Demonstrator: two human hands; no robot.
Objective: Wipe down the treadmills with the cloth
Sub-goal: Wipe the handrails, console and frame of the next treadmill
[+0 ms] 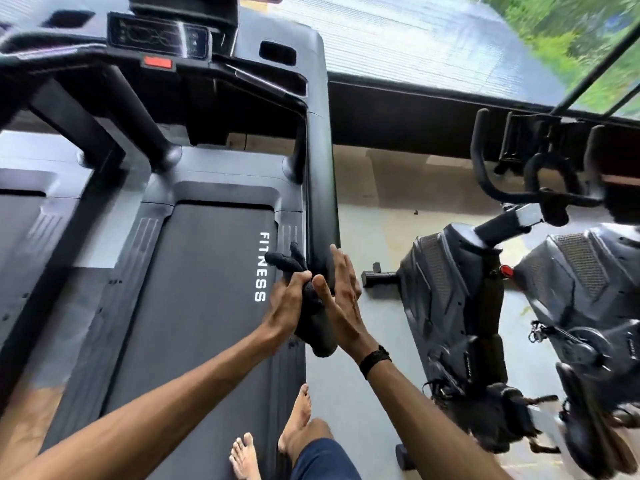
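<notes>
Gripping the cloth (313,308) in your left hand (285,308) against the treadmill's right handrail (320,188), right hand (343,299) flat and open, you needed firm, full-length strokes.

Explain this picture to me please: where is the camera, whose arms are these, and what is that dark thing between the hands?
There is no robot here. The camera sits on a person's head and looks forward and down, so the arms reaching in from below are that person's own, and their bare feet show at the bottom. They stand at the right edge of a treadmill; its belt reads FITNESS. The left hand grips a dark cloth, bunched up against the treadmill's right handrail. The right hand, fingers straight, lies flat against the rail's near end and the cloth. Exercise bikes stand on the floor to the right, and another treadmill shows at the left edge.
</notes>
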